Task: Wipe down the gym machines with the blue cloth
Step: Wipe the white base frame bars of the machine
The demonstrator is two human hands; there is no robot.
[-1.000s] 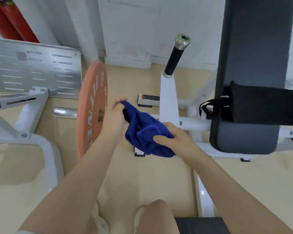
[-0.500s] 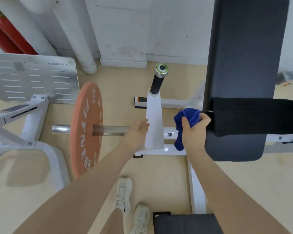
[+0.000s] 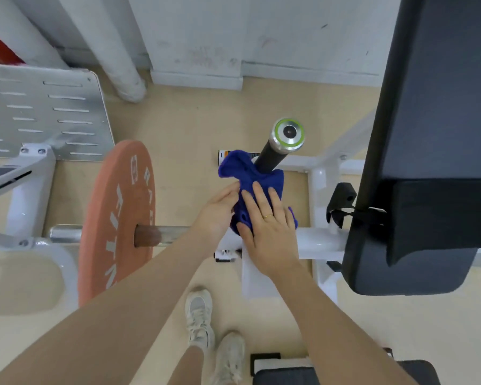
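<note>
Crumpled deep-blue terry cloth (image 3: 257,184) draped over the top of the white upright post (image 3: 257,270) of the gym machine, bunched round the base of the black handle grip (image 3: 270,159) that rises from the post. Grip ends in a silver metal cap with a green ring (image 3: 288,133).

Right hand (image 3: 272,232) lies flat on the cloth, fingers (image 3: 261,198) straight and spread, pressing it against the post; gold ring on one finger. Nothing curled round the fabric on this side.

Left hand (image 3: 220,212) at the cloth's left edge, fingertips touching the fabric, fingers extended and only slightly bent. Whether the thumb pinches the cloth cannot be told; it is hidden under the hand.

Just left of the post: a chrome horizontal bar (image 3: 172,233) carrying a salmon-orange round weight plate (image 3: 117,218) with white lettering, plate standing on edge. Left forearm crosses over the bar.

Right of the post: white frame tube (image 3: 321,241) running to a large dark-grey padded backrest (image 3: 433,107), with a black strap and buckle (image 3: 345,207) beside it.

Far left: perforated grey metal footplate (image 3: 45,112) on a white frame. Behind, a white pipe (image 3: 114,56) against a pale wall.

Below: two pale sneakers (image 3: 214,337) on beige floor (image 3: 178,120).
</note>
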